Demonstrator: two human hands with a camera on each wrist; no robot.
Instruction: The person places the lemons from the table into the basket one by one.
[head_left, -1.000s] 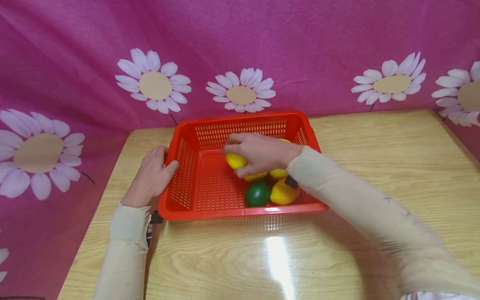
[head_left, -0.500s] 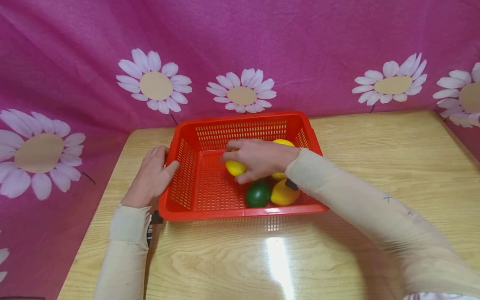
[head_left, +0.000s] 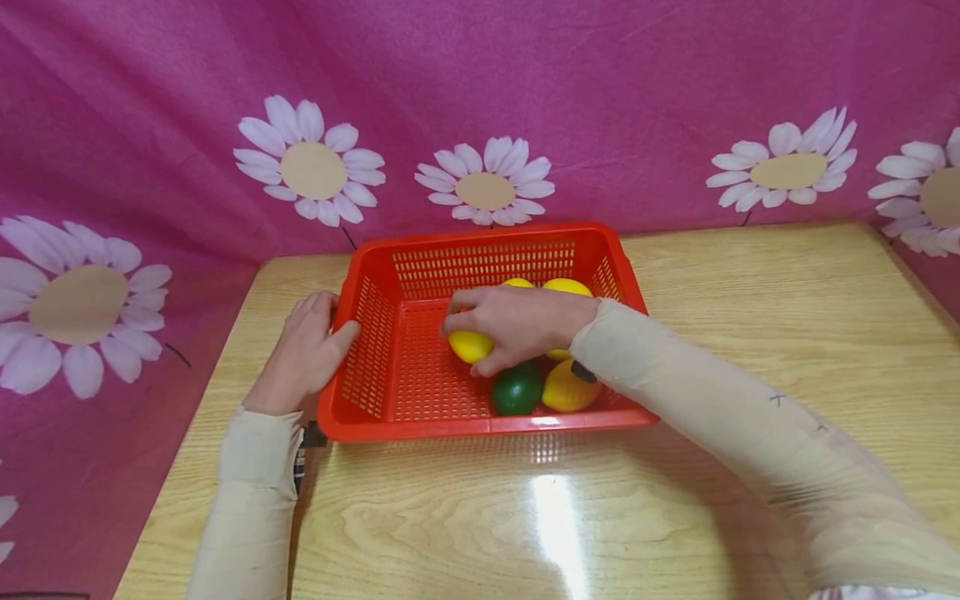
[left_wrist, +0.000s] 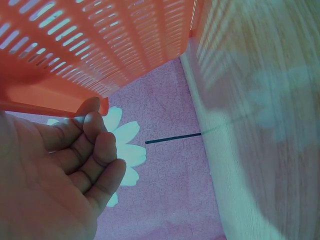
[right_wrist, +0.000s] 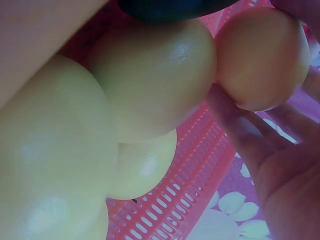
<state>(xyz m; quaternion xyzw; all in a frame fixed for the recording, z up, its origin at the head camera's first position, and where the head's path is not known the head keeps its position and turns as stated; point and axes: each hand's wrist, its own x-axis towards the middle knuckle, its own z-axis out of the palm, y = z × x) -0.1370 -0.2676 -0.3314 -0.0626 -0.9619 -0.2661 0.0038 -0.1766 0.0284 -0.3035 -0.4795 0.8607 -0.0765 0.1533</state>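
My left hand (head_left: 303, 354) grips the left rim of a red plastic basket (head_left: 420, 429), thumb over the edge and fingers outside. In the left wrist view its fingers (left_wrist: 102, 145) are curled up against the rim. Inside the basket, my right hand (head_left: 517, 321) holds a yellow lemon (head_left: 470, 346) between thumb and fingers. The right wrist view shows this lemon (right_wrist: 262, 60) touching another lemon (right_wrist: 155, 80). Just in front of the right hand lie a dark green round fruit (head_left: 517, 390) and a lemon (head_left: 570, 387). Part of the fruit is hidden under the hand.
More lemons (head_left: 567, 287) sit at the back right of the basket. The basket stands on a light wooden table (head_left: 420, 517), near its back edge. A pink cloth with white flowers (head_left: 630, 100) hangs behind and on the left.
My right hand has shifted slightly toward the basket's front with the lemon in its fingers, showing more of the lemons behind it. The left hand and the basket stay in place.
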